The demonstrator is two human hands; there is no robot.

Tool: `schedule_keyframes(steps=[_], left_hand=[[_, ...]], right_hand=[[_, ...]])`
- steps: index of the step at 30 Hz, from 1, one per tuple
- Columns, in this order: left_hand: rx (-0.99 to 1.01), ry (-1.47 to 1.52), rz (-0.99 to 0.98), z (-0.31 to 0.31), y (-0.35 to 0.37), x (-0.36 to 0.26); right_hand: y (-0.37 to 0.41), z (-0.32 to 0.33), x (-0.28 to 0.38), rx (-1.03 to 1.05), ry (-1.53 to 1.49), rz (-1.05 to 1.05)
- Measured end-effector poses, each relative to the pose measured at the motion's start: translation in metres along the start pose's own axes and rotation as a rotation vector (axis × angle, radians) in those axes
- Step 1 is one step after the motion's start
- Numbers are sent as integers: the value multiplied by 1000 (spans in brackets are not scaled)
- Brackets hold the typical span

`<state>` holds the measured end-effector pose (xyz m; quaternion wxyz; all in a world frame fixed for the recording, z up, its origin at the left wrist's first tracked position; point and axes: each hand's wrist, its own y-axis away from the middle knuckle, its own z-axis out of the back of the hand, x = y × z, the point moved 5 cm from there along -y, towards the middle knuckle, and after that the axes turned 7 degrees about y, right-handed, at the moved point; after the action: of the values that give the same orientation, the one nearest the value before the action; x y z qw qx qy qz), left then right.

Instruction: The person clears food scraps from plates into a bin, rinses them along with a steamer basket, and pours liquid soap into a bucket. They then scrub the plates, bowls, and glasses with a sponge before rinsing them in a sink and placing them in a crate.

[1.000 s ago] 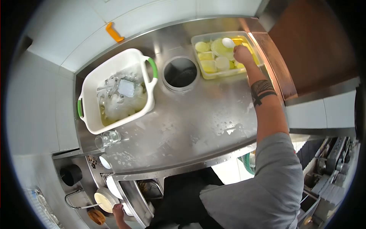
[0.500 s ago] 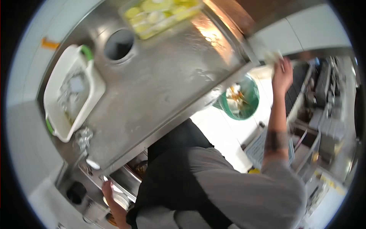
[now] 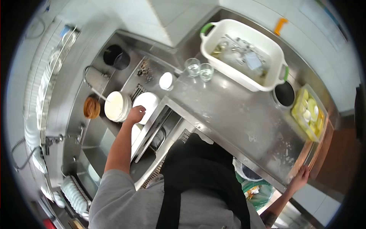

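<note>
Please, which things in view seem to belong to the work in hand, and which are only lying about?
Likely part of the work:
white plate and stacked white dishes, nearest the left hand
steel counter, with the right hand at its edge

Probably just lying about:
two glasses
white tub
brown dishware
orange object at the wall
</note>
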<state>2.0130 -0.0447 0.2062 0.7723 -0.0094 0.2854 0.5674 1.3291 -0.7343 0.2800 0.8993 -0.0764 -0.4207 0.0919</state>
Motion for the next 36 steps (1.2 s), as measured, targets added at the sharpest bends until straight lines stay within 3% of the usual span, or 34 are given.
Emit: schedule_keyframes(steps=[4, 7, 9, 10, 11, 12, 13, 15, 17, 18, 19, 20, 21, 23, 24, 26, 27, 28, 29, 30, 31, 32, 33, 36], left_hand=[[-39, 124, 113, 11, 27, 76], [-77, 248, 237, 3, 33, 149], [-230, 335, 237, -16, 28, 195], [-254, 375, 316, -21, 25, 202], [-227, 677, 419, -62, 12, 238], [-217, 917, 327, -99, 2, 256], [-156, 1017, 483, -73, 19, 217], [-98, 796, 541, -76, 13, 214], [-394, 1176, 580, -54, 21, 220], [-552, 1211, 639, -55, 16, 251], [-709, 1240, 696, -43, 14, 276], [-890, 889, 735, -23, 18, 301], [-1004, 802, 745, 13, 21, 309], [-1255, 159, 629, 60, 20, 310], [-1262, 156, 628, 69, 18, 318], [-906, -113, 283, 84, -15, 318], [-904, -117, 274, 88, -28, 327], [-689, 117, 309, 82, -57, 347], [-464, 346, 341, 72, -83, 364], [-386, 370, 353, 74, -106, 379], [-419, 294, 198, 63, -126, 408], [-423, 286, 187, 78, -132, 414], [-445, 455, 241, 90, -138, 422], [-498, 980, 419, 110, -146, 437]], right_hand=[[25, -151, 229, 290, 34, 596], [121, -278, 353, 646, -156, 690], [216, -351, 433, 828, -168, 809], [263, -390, 457, 942, -129, 848], [312, -423, 487, 1035, -172, 882], [361, -453, 513, 1142, -210, 920], [403, -484, 528, 1246, -210, 915], [470, -530, 555, 1375, -198, 930], [526, -564, 575, 1512, -25, 1016], [549, -580, 586, 1523, -20, 1034], [573, -594, 595, 1635, -51, 1017], [597, -607, 601, 1748, -80, 993], [623, -623, 610, 1887, -124, 768], [677, -651, 635, 2088, -230, 285], [704, -663, 650, 2146, -298, 27], [756, -695, 682, 2148, -421, -227], [781, -713, 696, 2112, -530, -331], [802, -728, 707, 2067, -634, -437], [819, -730, 721, 2105, -611, -349], [829, -726, 740, 2143, -592, -254], [835, -716, 753, 2253, -583, -125], [837, -695, 761, 2311, -591, -142], [836, -680, 764, 2392, -691, 131], [800, -620, 761, 1989, -907, 936]])
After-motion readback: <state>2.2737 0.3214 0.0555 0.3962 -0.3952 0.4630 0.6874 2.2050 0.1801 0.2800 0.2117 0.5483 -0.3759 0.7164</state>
